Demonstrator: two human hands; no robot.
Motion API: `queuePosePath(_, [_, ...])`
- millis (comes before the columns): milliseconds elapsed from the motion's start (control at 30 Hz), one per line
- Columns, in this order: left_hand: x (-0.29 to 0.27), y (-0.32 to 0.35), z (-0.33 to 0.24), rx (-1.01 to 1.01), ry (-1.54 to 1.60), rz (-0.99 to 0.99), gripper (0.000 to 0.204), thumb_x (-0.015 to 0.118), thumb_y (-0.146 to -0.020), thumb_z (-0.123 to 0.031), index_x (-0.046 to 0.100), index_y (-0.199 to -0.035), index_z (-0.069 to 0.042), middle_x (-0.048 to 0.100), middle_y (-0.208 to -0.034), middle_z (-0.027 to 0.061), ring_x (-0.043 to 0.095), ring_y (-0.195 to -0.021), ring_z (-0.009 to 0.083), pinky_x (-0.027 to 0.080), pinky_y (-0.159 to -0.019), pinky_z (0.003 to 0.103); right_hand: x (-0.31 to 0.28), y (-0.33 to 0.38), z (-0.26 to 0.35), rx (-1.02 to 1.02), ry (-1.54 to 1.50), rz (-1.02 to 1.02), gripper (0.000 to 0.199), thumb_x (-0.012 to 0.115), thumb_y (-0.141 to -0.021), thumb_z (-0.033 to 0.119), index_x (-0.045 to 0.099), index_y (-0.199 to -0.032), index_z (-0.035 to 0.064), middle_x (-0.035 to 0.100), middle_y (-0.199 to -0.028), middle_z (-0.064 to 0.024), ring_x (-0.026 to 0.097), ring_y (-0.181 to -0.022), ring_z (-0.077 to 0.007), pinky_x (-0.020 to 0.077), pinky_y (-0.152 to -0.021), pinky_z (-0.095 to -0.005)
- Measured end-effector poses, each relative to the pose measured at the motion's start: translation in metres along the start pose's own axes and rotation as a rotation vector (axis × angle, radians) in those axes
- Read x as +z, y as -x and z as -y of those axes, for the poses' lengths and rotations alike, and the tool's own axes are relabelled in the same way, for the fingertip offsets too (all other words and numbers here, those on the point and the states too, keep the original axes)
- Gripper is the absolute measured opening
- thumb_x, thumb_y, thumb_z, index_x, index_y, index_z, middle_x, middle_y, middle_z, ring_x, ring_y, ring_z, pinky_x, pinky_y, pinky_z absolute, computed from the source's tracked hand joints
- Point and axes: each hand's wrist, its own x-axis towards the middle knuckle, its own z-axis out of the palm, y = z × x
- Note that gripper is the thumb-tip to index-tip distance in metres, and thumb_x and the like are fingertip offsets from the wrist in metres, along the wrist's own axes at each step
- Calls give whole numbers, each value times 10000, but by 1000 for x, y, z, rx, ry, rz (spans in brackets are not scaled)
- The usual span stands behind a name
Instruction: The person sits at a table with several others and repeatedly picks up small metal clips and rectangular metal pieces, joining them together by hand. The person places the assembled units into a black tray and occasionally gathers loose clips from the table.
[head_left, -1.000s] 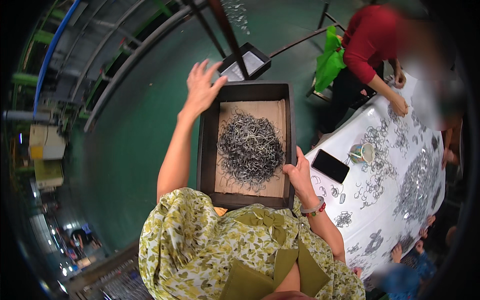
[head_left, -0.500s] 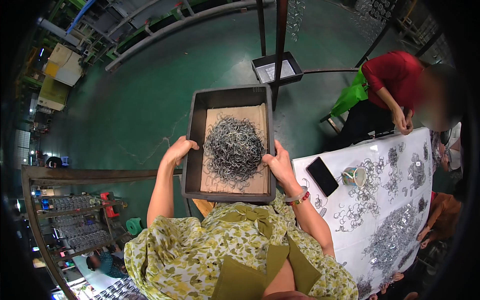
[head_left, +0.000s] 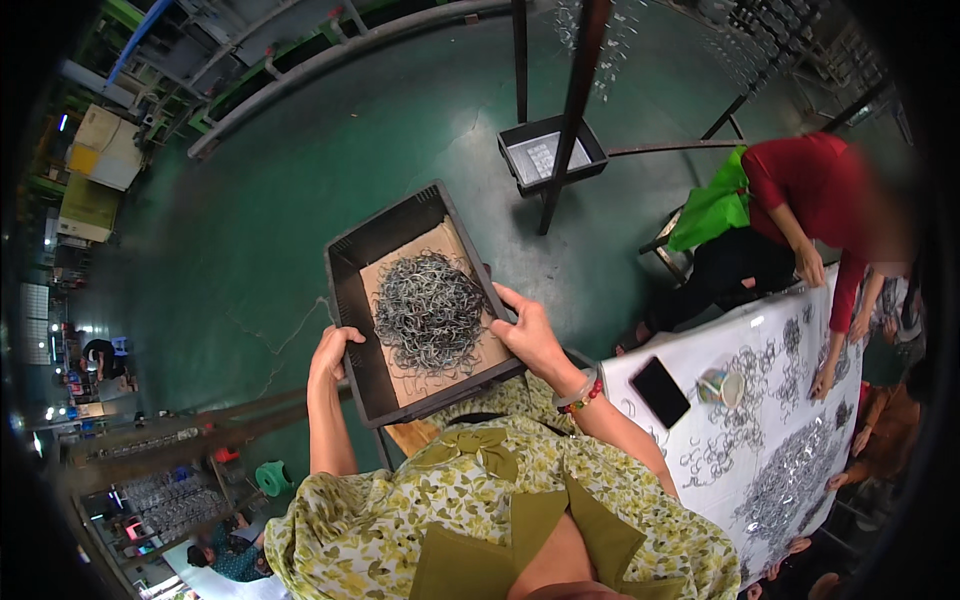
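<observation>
In front of me I carry a black plastic crate (head_left: 362, 352), tilted a little to the left. A sheet of brown cardboard (head_left: 428, 240) lines its bottom. On the cardboard lies a heap of small curved metal hooks (head_left: 425, 312). My left hand (head_left: 333, 352) grips the left rim, with the thumb over the edge. My right hand (head_left: 532, 335) holds the opposite rim, its thumb reaching inside beside the hooks; the fingers under the crate are hidden.
To my right stands a white-covered table (head_left: 640, 400) with a black phone (head_left: 660, 391), a small tub (head_left: 720, 387) and scattered hooks. A person in red (head_left: 800, 185) works at its far end. Another black crate (head_left: 552, 155) rests beyond a metal post (head_left: 578, 110).
The crate has shifted left and turned, its far end now pointing to the right, with both my hands still on it. The person in red has stretched an arm over the table.
</observation>
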Motion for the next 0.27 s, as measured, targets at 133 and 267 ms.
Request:
queuePosePath(133, [-13,-108,-34,23,97,25,464,639,-692,-75,484,-1117,28,603,-926,175,653,-734,284,568,-612,406,15,-105,22,-155,193,36,639,546,-776,19,450,-1405,-37,468,-1452,-179,441,-1325,-208,319,-1090,-287])
queuePosePath(267, [-11,-176,-100,-168,-210,146,883,660,-756,-174,245,-1515,3,484,-1410,204,645,-848,213,520,-749,337,9,-230,7,-77,237,109,690,569,-763,21,426,-1439,14,401,-1512,-145,322,-1429,-261,205,-1177,-335])
